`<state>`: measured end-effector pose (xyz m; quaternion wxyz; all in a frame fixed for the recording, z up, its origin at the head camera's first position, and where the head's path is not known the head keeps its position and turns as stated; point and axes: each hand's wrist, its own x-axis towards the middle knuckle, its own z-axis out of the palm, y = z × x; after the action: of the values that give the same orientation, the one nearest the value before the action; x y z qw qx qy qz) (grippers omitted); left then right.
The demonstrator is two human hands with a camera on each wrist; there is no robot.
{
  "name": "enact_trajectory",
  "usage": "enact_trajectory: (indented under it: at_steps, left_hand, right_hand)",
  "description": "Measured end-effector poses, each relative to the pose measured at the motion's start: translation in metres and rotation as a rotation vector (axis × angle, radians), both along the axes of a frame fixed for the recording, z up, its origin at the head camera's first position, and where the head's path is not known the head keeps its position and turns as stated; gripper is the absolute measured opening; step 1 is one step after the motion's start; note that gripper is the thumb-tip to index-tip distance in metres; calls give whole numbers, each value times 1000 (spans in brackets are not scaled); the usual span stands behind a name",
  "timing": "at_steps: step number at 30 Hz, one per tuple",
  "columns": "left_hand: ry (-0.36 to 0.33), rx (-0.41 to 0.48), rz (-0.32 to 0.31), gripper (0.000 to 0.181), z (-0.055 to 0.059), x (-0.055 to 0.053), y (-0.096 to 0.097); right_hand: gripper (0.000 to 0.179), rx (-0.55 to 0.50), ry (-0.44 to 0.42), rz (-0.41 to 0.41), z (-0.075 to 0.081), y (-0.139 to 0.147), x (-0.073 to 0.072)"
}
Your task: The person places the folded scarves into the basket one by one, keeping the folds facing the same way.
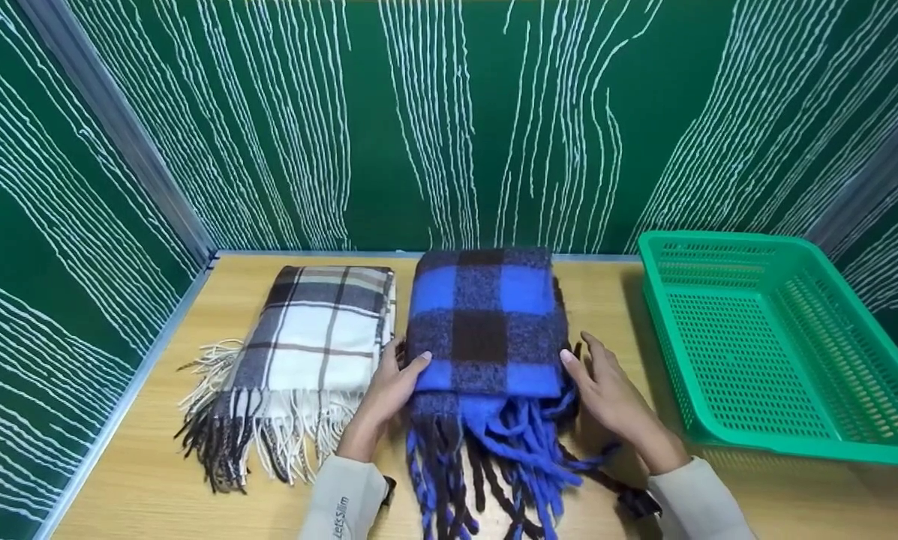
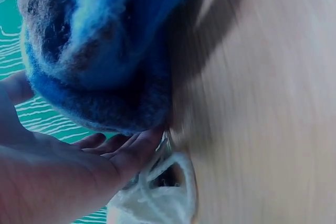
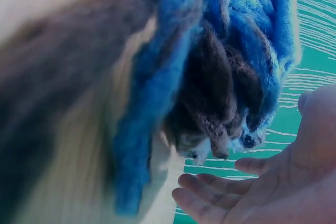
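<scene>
A folded blue-and-black checked scarf (image 1: 480, 330) with thick fringe lies on the wooden table between both hands. At its left edge, the left hand (image 1: 388, 390) has its thumb on top, and its extended fingers (image 2: 139, 148) run along the folded side. On the opposite side the right hand (image 1: 620, 401) stands with its thumb tip at the scarf's edge. Its other fingers (image 3: 205, 195) are spread and straight, beside the blue and dark fringe strands (image 3: 152, 108). Left of the blue scarf lies a folded white, grey and brown plaid scarf (image 1: 317, 330) with thin fringe, close to the left hand.
A green plastic basket (image 1: 662, 330) with slotted walls stands at the right of the table (image 1: 148, 450). Green panels (image 1: 388, 210) with white wavy lines rise behind the table and along both sides.
</scene>
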<state>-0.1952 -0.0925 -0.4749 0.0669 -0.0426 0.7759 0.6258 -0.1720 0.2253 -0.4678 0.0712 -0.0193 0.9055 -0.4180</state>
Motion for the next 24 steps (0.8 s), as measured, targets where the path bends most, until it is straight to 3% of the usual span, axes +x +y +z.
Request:
enact_trajectory:
  at_steps: [10, 17, 24]
  left_hand:
    - [-52, 77, -28, 80, 1, -4, -2]
    - [-80, 47, -8, 79, 2, -6, -2]
    - [-82, 50, -29, 72, 1, -8, -2]
  right_hand:
    - [93, -85, -96, 9, 1, -12, -14]
    - [93, -111, -102, -6, 1, -18, -20]
    - [92, -147, -104, -25, -1, -19, -24]
